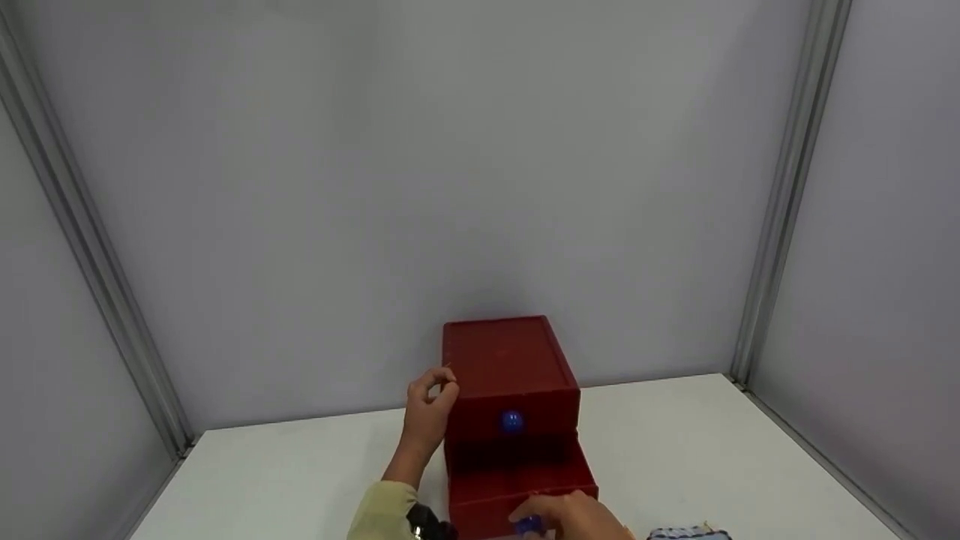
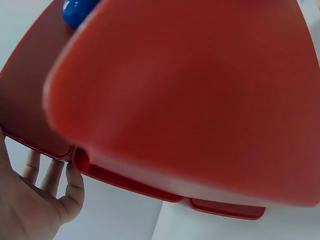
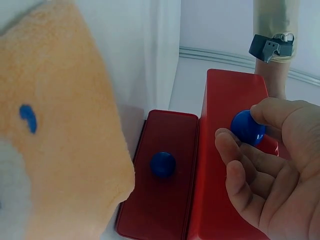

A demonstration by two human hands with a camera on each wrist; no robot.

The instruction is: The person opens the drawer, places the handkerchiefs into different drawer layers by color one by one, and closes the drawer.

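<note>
In the head view, no brand, label or legible writing could be made out on any surface. A red two-drawer box (image 1: 510, 390) was shown standing on a white table (image 1: 300, 472) near the back wall (image 1: 420, 172) of a grey booth, with its upper drawer closed and its lower drawer (image 1: 521, 487) drawn out toward the person. The left hand (image 1: 429, 409) was held against the box's left upper edge, its fingers curled and thumb and forefinger brought close together; whether anything was pinched there could not be told. The right hand (image 1: 574, 517) was seen at the lower drawer's front, closed around a blue knob (image 1: 527, 525). A second blue knob (image 1: 511, 421) was visible on the upper drawer's face, and a patterned cloth item (image 1: 690, 534) lay at the frame's lower edge. In the left wrist view, the red box (image 2: 190, 100) filled the frame, blurred, with one blue knob (image 2: 75, 11) at the top left; the left hand (image 2: 35, 200) appeared below it, fingers loosely bent beside the box's edge, contact not being discernible. In the right wrist view, the right hand (image 3: 270, 165) was shown pinching the blue knob (image 3: 247, 127) of the lower drawer (image 3: 225, 165) between thumb and fingertips, while the upper drawer's knob (image 3: 163, 164) sat untouched on the box face. A plush orange object (image 3: 55, 130) bearing a blue mark occupied the left of that view.
</note>
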